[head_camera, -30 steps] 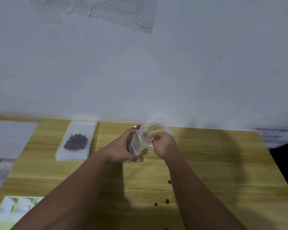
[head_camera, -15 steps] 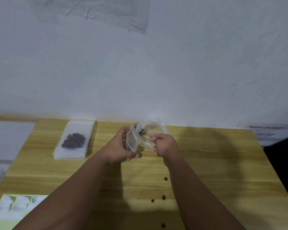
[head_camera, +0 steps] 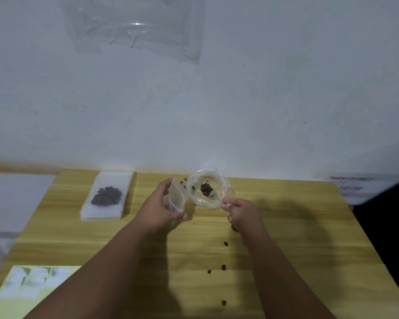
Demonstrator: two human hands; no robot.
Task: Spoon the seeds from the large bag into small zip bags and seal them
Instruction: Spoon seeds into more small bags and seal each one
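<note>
The large clear bag (head_camera: 195, 196) stands open with its rim rolled down near the table's far edge. Dark seeds (head_camera: 205, 189) lie heaped inside it. My right hand (head_camera: 242, 215) pinches the handle of a clear plastic spoon (head_camera: 217, 199) whose bowl reaches into the bag among the seeds. Left of the bag, my left hand (head_camera: 157, 208) grips a small empty zip bag (head_camera: 176, 198), held upright with its mouth toward the large bag.
A stack of small zip bags (head_camera: 101, 210) lies at the back left, its top bag holding seeds (head_camera: 106, 195). Several loose seeds (head_camera: 224, 267) are scattered on the wooden table (head_camera: 297, 249). A yellow-green printed sheet (head_camera: 21, 293) lies at the front left. A wall rises right behind the table.
My hands have moved apart. The small zip bag went left, away from the large bag's mouth, and my right hand drew back to the right with the spoon in the seeds.
</note>
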